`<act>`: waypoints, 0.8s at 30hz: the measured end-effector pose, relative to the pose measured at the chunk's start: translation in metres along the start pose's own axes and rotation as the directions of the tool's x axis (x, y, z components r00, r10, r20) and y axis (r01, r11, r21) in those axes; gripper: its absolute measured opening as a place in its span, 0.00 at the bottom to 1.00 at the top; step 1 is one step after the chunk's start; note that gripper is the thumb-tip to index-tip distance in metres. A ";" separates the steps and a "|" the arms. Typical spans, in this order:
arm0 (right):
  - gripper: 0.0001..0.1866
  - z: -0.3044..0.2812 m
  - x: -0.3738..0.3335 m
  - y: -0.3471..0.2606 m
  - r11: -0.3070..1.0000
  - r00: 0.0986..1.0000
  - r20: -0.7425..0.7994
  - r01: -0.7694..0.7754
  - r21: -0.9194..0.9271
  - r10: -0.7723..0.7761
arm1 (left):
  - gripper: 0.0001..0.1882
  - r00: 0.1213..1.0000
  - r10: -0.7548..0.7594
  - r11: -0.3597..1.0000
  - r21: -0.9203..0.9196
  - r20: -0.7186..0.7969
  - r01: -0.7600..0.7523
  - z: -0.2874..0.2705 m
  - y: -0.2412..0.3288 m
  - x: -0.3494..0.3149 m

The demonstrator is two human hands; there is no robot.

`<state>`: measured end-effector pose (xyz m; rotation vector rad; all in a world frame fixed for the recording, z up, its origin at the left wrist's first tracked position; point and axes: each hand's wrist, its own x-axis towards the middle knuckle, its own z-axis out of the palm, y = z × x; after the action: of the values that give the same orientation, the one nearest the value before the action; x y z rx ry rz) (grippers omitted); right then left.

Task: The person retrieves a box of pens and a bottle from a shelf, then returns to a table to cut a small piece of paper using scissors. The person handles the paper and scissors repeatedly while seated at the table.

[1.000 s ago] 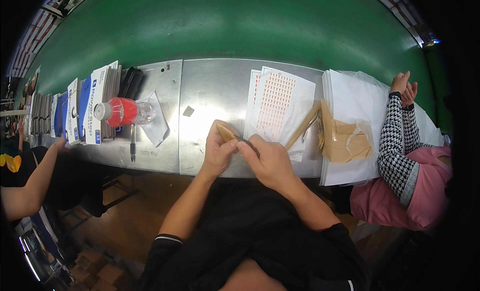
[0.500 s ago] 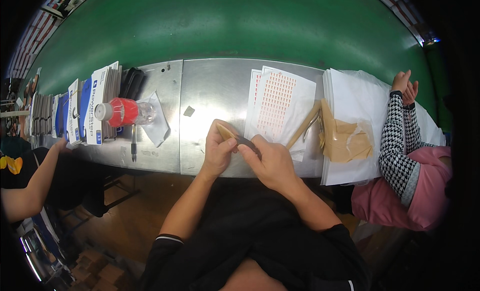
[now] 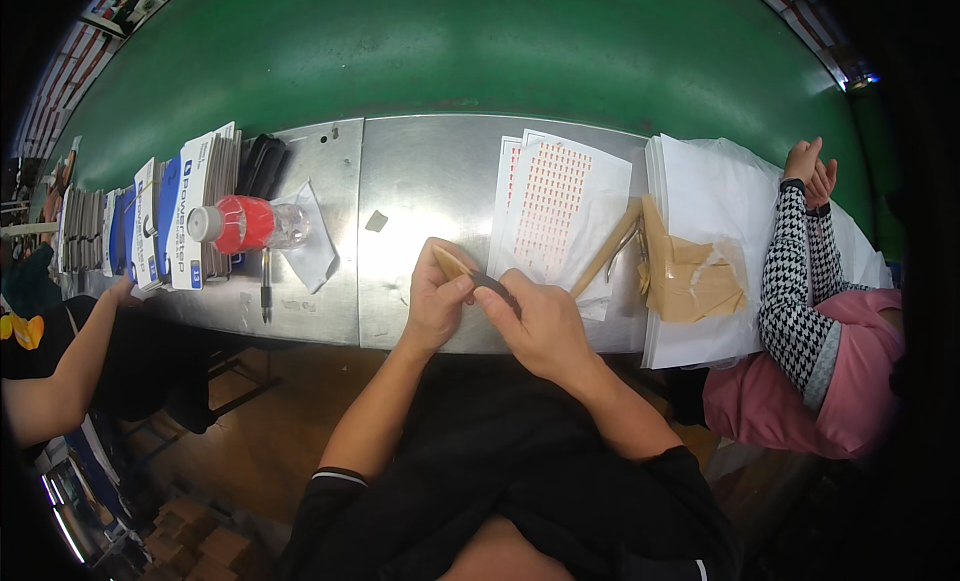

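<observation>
Close together over the near edge of the metal table, both my hands grip one small flat piece (image 3: 453, 264), tan on its upper part and dark toward the right. Its exact kind does not show. My left hand (image 3: 437, 303) is closed, with the thumb pressed on the piece's near side. On the other end, my right hand (image 3: 545, 323) is closed too, its thumb meeting the left thumb. The fingers hide much of the piece. Just beyond the right hand lie sheets with rows of small red marks (image 3: 552, 196).
A metal table (image 3: 420, 166) borders a green surface (image 3: 450, 51). To the left are a red-labelled bottle (image 3: 248, 224), a pen (image 3: 266, 286) and blue-white packages (image 3: 195, 216). At right, brown paper (image 3: 700, 281) lies on a white stack (image 3: 700, 191). People sit at both sides.
My hands keep nearly the same grip and place, with the piece still between them. At the far left, the person's arm stays beside the packages.
</observation>
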<state>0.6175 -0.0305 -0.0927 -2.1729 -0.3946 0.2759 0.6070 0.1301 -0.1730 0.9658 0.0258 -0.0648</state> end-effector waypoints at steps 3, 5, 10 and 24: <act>0.23 0.002 0.000 0.000 1.000 1.000 -0.010 0.001 0.001 -0.001 | 0.14 1.000 0.019 0.999 -0.028 0.015 -0.019 0.001 0.000 0.000; 0.22 0.003 0.000 0.001 1.000 1.000 -0.020 0.005 0.001 -0.005 | 0.14 1.000 -0.003 0.999 -0.034 0.012 0.004 0.000 0.001 -0.001; 0.22 0.002 0.000 0.001 1.000 1.000 -0.015 -0.008 0.007 0.008 | 0.14 1.000 -0.007 1.000 -0.006 0.006 0.007 -0.001 0.000 -0.001; 0.21 0.000 0.000 0.001 1.000 1.000 -0.010 0.005 -0.023 -0.005 | 0.14 1.000 -0.016 1.000 0.013 -0.007 0.016 0.003 0.003 -0.001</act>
<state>0.6180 -0.0307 -0.0937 -2.1947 -0.3989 0.2586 0.6061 0.1299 -0.1689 0.9793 0.0394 -0.0762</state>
